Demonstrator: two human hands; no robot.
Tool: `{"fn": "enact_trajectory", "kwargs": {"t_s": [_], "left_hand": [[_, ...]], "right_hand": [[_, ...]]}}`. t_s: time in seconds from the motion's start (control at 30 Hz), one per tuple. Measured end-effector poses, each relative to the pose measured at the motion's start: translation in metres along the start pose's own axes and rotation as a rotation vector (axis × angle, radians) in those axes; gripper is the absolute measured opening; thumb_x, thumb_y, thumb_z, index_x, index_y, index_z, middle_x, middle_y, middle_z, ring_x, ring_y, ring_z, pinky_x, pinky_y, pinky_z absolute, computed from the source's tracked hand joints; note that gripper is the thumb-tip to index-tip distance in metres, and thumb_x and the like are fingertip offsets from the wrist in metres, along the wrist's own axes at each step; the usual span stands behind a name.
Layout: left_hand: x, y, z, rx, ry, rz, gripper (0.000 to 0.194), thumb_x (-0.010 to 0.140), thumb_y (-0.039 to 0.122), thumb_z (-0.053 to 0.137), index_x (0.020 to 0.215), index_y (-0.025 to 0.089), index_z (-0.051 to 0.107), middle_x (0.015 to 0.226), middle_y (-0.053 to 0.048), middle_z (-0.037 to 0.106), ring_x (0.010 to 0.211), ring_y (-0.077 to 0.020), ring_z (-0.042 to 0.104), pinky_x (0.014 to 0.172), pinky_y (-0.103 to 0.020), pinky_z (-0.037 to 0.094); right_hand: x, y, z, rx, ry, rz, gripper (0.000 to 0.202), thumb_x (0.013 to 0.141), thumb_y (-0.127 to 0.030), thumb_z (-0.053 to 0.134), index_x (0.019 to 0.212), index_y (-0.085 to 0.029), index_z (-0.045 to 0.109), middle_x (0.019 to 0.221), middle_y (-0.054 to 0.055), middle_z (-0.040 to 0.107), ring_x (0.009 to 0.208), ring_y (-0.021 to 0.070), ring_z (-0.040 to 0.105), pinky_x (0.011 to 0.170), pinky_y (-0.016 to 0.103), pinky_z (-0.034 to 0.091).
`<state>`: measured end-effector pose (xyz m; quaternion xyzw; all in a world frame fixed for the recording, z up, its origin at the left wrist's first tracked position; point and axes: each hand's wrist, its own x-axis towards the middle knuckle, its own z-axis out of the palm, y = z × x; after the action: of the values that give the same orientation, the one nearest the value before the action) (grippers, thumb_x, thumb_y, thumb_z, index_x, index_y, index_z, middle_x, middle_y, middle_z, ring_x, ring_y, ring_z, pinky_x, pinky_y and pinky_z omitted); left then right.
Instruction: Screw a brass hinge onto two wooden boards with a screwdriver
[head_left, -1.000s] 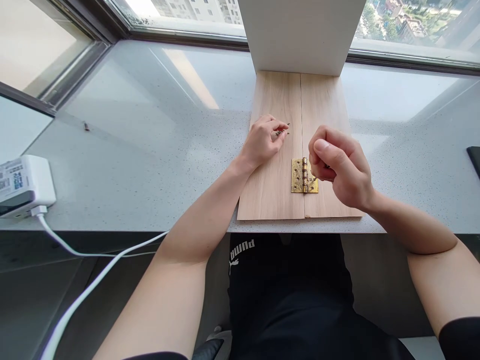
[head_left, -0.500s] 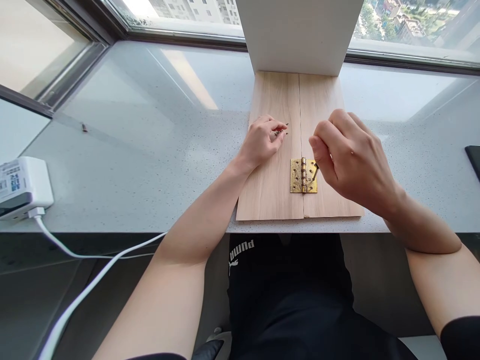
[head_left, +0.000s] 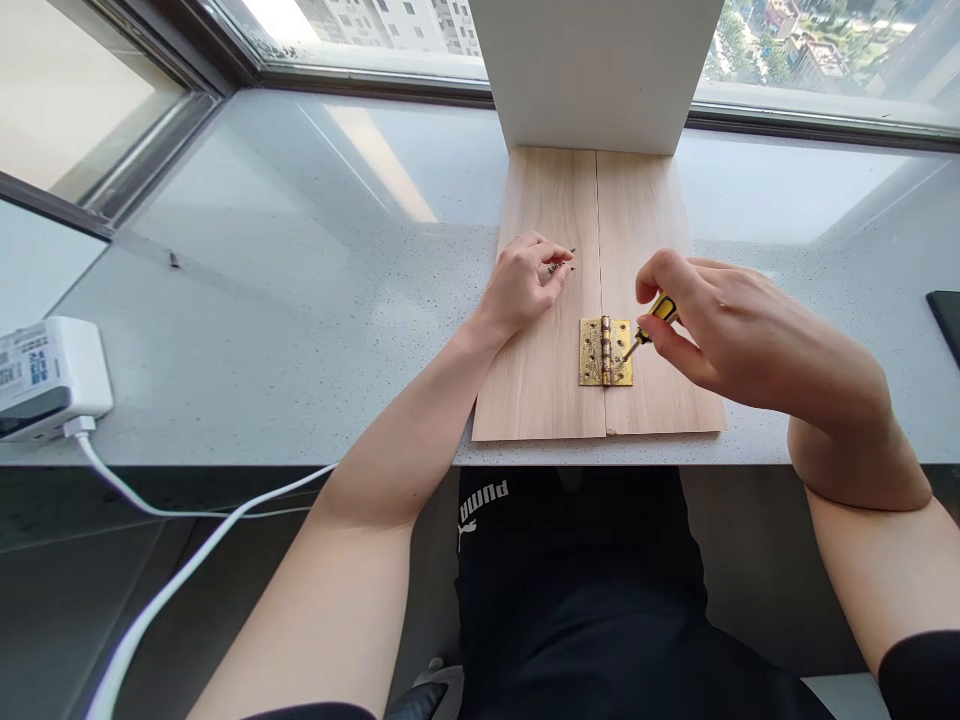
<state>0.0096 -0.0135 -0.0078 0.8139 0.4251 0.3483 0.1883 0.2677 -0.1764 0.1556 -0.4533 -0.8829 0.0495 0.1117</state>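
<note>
Two wooden boards lie side by side, a left board (head_left: pixel 525 380) and a right board (head_left: pixel 667 400). A gold hinge (head_left: pixel 592 352) lies flat across the seam between them near the front edge. My right hand (head_left: pixel 720 325) is closed around a small yellow-and-black screwdriver (head_left: pixel 661 308). Its shaft slants down to the left, with the tip at the hinge's right leaf. Resting on the left board, my left hand (head_left: pixel 525 278) is closed, fingertips pinching several small screws (head_left: pixel 559 267). The screws are partly covered by its fingers.
A white upright panel (head_left: pixel 592 75) stands at the boards' far end, before the windows. On the speckled counter (head_left: pixel 300 300) a white power adapter (head_left: pixel 56 375) sits at left, its cable (head_left: pixel 180 575) hanging across the front. A dark flat object (head_left: pixel 946 318) lies at the right edge.
My right hand has turned and shifted right and slightly down, so the screwdriver's handle now shows. Its tip stays at the hinge's right leaf. My left hand has barely moved.
</note>
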Motion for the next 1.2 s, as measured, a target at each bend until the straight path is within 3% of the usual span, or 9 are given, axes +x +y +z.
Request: {"fn": "enact_trajectory", "kwargs": {"t_s": [0.1, 0.2, 0.33, 0.57, 0.67, 0.77, 0.9, 1.0, 1.2], "left_hand": [[0.0, -0.002, 0.001, -0.016, 0.001, 0.003, 0.016, 0.111, 0.018, 0.076, 0.121, 0.022, 0.088, 0.123, -0.011, 0.085, 0.121, -0.0312, 0.08, 0.119, -0.053, 0.067], [0.0, -0.003, 0.001, -0.018, -0.005, 0.0, 0.016, 0.112, 0.018, 0.075, 0.121, 0.023, 0.087, 0.124, -0.011, 0.084, 0.123, -0.0311, 0.079, 0.118, -0.052, 0.067], [-0.001, -0.002, 0.0, 0.007, -0.014, -0.003, 0.018, 0.112, 0.019, 0.074, 0.123, 0.023, 0.087, 0.126, -0.012, 0.084, 0.124, -0.0313, 0.078, 0.119, -0.052, 0.065], [-0.001, -0.001, 0.0, -0.014, -0.005, 0.006, 0.018, 0.111, 0.016, 0.075, 0.122, 0.022, 0.088, 0.126, -0.012, 0.085, 0.122, -0.0313, 0.081, 0.119, -0.053, 0.066], [0.0, -0.001, 0.001, -0.03, 0.001, 0.0, 0.018, 0.11, 0.016, 0.077, 0.121, 0.024, 0.088, 0.124, -0.012, 0.085, 0.122, -0.0322, 0.081, 0.12, -0.054, 0.067], [0.0, -0.002, 0.001, -0.029, 0.001, -0.009, 0.017, 0.11, 0.018, 0.076, 0.12, 0.025, 0.088, 0.123, -0.012, 0.085, 0.123, -0.0326, 0.08, 0.119, -0.055, 0.068], [0.0, -0.001, 0.0, -0.03, -0.005, -0.014, 0.018, 0.111, 0.019, 0.073, 0.121, 0.026, 0.086, 0.126, -0.011, 0.084, 0.124, -0.0303, 0.079, 0.12, -0.052, 0.067], [-0.001, 0.002, -0.002, -0.022, -0.02, -0.015, 0.018, 0.112, 0.02, 0.073, 0.121, 0.025, 0.087, 0.126, -0.011, 0.085, 0.124, -0.0309, 0.079, 0.119, -0.053, 0.066], [-0.001, 0.006, -0.003, -0.022, -0.006, 0.001, 0.018, 0.111, 0.019, 0.073, 0.119, 0.024, 0.088, 0.125, -0.011, 0.086, 0.124, -0.0316, 0.08, 0.119, -0.054, 0.066]], "right_hand": [[0.002, -0.001, 0.002, -0.017, 0.042, 0.127, 0.007, 0.119, -0.029, 0.062, 0.118, -0.022, 0.06, 0.091, 0.005, 0.071, 0.069, 0.0184, 0.051, 0.068, 0.036, 0.033], [0.007, -0.007, 0.008, -0.113, 0.114, 0.23, 0.031, 0.123, -0.047, 0.063, 0.102, -0.024, 0.06, 0.072, -0.001, 0.055, 0.061, 0.0162, 0.036, 0.065, 0.036, 0.025], [0.011, -0.012, 0.01, -0.142, 0.105, 0.199, 0.035, 0.125, -0.038, 0.054, 0.093, -0.025, 0.058, 0.065, -0.005, 0.038, 0.06, 0.0153, 0.026, 0.065, 0.037, 0.022], [-0.001, 0.003, 0.001, -0.055, 0.045, 0.01, 0.009, 0.121, -0.024, 0.051, 0.119, -0.023, 0.059, 0.088, 0.003, 0.065, 0.073, 0.0195, 0.049, 0.07, 0.036, 0.033], [-0.003, 0.007, 0.0, 0.008, 0.055, -0.003, 0.008, 0.117, -0.019, 0.052, 0.122, -0.023, 0.057, 0.099, 0.007, 0.071, 0.078, 0.0213, 0.056, 0.074, 0.037, 0.04], [0.001, 0.004, 0.005, 0.001, 0.09, 0.069, 0.004, 0.118, -0.026, 0.057, 0.122, -0.023, 0.057, 0.095, 0.005, 0.07, 0.073, 0.0202, 0.053, 0.07, 0.037, 0.038], [0.009, -0.003, 0.013, -0.148, 0.167, 0.195, 0.03, 0.122, -0.049, 0.065, 0.106, -0.024, 0.06, 0.07, -0.003, 0.051, 0.06, 0.0163, 0.032, 0.064, 0.036, 0.023], [0.009, -0.006, 0.014, -0.172, 0.137, 0.173, 0.025, 0.123, -0.038, 0.059, 0.103, -0.024, 0.061, 0.066, -0.005, 0.043, 0.059, 0.0153, 0.026, 0.064, 0.036, 0.021], [0.003, -0.006, 0.008, -0.029, 0.112, -0.096, 0.011, 0.114, -0.016, 0.05, 0.118, -0.023, 0.057, 0.084, -0.001, 0.057, 0.071, 0.0181, 0.043, 0.069, 0.035, 0.034]]}}
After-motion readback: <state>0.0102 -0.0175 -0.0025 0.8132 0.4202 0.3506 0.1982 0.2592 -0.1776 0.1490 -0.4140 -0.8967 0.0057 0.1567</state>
